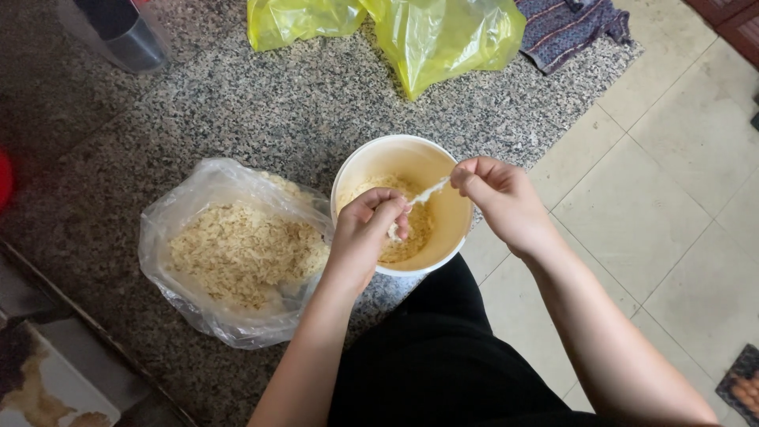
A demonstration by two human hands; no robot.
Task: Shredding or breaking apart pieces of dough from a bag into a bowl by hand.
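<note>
Granite counter (261, 103) carries a cream bowl (365, 162) near its edge, with a clear bag (190, 190) of pale shreds just left of it. Over the bowl, the left hand (365, 225) and right hand (500, 194) each pinch one end of a thin white strip (427, 192). Yellow bags (443, 35) lie behind.

Granite counter (237, 103): bowl (455, 229), 2 bags (190, 237)

Yellow bag (411, 32) and cloth (573, 28) cut off above.
</note>
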